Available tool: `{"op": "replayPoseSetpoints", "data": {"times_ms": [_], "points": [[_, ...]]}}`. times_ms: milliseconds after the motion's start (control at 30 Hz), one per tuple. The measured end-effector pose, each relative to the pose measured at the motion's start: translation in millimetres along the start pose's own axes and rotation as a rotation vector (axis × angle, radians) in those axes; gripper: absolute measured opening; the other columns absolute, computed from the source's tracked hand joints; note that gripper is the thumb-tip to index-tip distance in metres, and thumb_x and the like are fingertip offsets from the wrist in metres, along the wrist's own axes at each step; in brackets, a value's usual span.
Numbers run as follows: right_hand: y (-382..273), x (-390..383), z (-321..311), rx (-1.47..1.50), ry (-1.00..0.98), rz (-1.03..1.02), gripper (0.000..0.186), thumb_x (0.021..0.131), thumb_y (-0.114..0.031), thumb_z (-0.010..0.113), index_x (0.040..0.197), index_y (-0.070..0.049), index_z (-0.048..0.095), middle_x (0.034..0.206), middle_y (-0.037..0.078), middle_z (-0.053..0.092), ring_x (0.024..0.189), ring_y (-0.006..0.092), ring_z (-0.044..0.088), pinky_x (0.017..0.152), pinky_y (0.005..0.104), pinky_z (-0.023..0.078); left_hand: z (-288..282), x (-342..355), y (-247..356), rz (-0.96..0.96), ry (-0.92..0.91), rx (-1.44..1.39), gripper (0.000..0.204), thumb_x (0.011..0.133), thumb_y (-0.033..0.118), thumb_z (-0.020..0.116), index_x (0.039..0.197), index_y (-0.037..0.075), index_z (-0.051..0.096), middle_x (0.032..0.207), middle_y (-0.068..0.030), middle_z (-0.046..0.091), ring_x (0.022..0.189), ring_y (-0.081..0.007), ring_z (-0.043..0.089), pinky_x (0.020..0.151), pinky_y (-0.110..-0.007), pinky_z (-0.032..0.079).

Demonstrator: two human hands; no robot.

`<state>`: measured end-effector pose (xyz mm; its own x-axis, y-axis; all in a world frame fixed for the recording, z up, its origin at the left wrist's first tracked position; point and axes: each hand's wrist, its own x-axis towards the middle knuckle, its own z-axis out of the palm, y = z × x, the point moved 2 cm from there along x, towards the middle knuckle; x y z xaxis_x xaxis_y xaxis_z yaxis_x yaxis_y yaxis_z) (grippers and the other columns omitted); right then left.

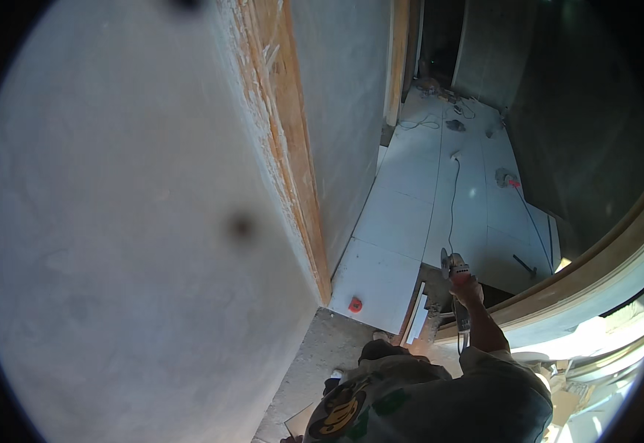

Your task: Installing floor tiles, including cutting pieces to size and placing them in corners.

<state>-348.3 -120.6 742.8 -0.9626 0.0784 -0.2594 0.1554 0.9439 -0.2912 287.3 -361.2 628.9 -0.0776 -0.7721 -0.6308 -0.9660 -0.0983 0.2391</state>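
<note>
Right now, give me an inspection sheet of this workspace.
Surface: pale square floor tiles; bare grey screed nearest the wall.
Job's things: grey angle grinder over the tile edge.
Clutter: small red round object; scattered tools at the far end.
Hands: right hand grips the grinder; left hand not seen.
Cables: thin dark cord running from the grinder across the tiles.
Surroundings: grey plastered wall with an orange-brown wooden door frame.

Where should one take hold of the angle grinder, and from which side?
Probably the angle grinder is best gripped around its long body behind the disc, coming from the rear cable end. The right hand holds it there, clear of the disc pointing away.
</note>
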Motion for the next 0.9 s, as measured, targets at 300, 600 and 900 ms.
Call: {"op": "replayPoseSetpoints", "data": {"times_ms": [300, 600, 900], "points": [[53.6, 38.0, -6.4, 0.098, 0.038, 0.136, 0.071, 0.06, -0.038, 0.075, 0.113, 0.003, 0.052, 0.104, 0.023, 0.065, 0.099, 0.0379, 0.064, 0.087, 0.0442, 0.052, -3.6, 44.2, 84.5, 0.301, -0.175, 0.466, 0.032, 0.09, 0.027, 0.045, 0.084, 0.006, 0.068, 0.088, -0.0126, 0.067, 0.079, -0.0293, 0.06, 0.072, -0.043, 0.048], [104.7, 112.2, -16.8, 0.287, -0.005, 0.285, 0.068, 0.057, -0.041, 0.078, 0.105, 0.005, 0.061, 0.098, 0.022, 0.068, 0.096, 0.0332, 0.067, 0.084, 0.0413, 0.053, 33.3, 69.8, 179.2, 0.219, 0.056, 0.195, 0.042, 0.078, 0.041, 0.063, 0.08, 0.0, 0.071, 0.088, -0.0225, 0.064, 0.084, -0.0395, 0.063, 0.075, -0.05, 0.049], [163.7, 152.7, -14.5, 0.583, -0.027, 0.49, 0.059, 0.058, -0.04, 0.076, 0.097, 0.004, 0.068, 0.094, 0.017, 0.068, 0.086, 0.0284, 0.068, 0.076, 0.0371, 0.052, 33.1, 65.6, 374.6, 0.578, 0.067, 0.48, 0.038, 0.081, 0.039, 0.061, 0.077, 0.002, 0.07, 0.081, -0.0217, 0.064, 0.078, -0.0394, 0.062, 0.071, -0.05, 0.049]]}}
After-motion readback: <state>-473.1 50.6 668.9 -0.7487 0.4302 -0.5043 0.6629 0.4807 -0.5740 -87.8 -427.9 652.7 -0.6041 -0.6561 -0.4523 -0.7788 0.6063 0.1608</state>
